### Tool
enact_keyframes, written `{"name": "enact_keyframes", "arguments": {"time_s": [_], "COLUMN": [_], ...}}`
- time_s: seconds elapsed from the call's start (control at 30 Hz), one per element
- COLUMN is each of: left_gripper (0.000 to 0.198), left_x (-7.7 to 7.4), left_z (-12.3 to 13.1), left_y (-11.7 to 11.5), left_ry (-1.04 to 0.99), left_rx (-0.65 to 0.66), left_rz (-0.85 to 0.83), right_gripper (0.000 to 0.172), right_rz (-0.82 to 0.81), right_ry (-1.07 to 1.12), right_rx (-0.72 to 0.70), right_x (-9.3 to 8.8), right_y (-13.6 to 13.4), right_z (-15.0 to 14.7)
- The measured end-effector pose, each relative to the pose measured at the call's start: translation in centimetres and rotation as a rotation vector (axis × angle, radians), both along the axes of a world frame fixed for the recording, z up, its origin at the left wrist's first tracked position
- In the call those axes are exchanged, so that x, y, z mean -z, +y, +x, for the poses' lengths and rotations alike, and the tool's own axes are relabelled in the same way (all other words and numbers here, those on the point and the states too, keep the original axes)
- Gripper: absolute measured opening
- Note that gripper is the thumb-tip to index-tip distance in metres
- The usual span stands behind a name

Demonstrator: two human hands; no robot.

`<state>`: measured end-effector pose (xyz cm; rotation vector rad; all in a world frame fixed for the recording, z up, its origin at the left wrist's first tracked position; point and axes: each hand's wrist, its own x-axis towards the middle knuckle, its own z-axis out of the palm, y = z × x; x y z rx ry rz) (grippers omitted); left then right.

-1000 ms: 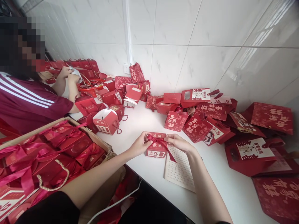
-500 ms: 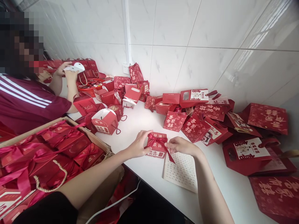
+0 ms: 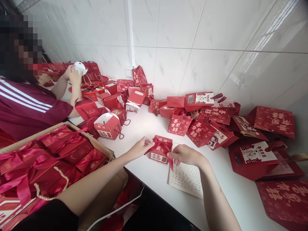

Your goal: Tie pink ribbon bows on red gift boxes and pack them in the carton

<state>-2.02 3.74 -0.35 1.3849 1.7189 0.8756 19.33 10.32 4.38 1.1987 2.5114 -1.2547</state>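
Observation:
A small red box (image 3: 158, 157) with a white printed label stands on the white table, and a dark red ribbon (image 3: 161, 145) is tied in a bow on its top. At the box's left side, my left hand (image 3: 141, 148) pinches the left part of the ribbon. My right hand (image 3: 184, 155) is closed on the ribbon's right tail, just right of the box. Beneath my right hand lies a sheet of paper (image 3: 186, 179) covered in rows of printing or writing.
A carton (image 3: 102, 148) of ribboned red boxes is at the left. Red gift boxes (image 3: 180, 125) crowd the table's back and right. A person in a maroon shirt (image 3: 29, 106) handles a white piece (image 3: 80, 68) at the far left. A white cable (image 3: 115, 210) hangs below the table edge.
My left hand has moved left off the box, drawing the ribbon outward. My right hand has shifted slightly, and the ribbon tail hangs nearer the box. The other person's white piece has turned.

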Motion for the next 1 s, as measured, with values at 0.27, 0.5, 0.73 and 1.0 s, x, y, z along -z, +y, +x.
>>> {"name": "enact_keyframes", "arguments": {"time_s": [0.27,0.5,0.73,1.0], "left_gripper": [0.038,0.034,0.019,0.017], "left_x": [-1.0,-2.1,-0.7,-1.1], "left_z": [0.2,1.0,0.1,-1.7], "left_y": [-0.5,-1.9,-2.0,-0.9], "left_ry": [-0.023,-0.246,-0.026,0.608], "left_rx": [0.082,0.435,0.648,0.174], "left_rz": [0.037,-0.178,-0.356,-0.340], "right_gripper": [0.032,0.035,0.036,0.033], "right_rz": [-0.006,0.047,0.141,0.142], "right_ry": [-0.030,-0.033,-0.046,-0.085], "right_rx": [0.018,0.002,-0.012,-0.002], "right_x": [0.1,0.3,0.7,0.3], "right_y": [-0.2,0.0,0.3,0.1], "right_z": [-0.9,-0.8,-0.9,-0.7]}}
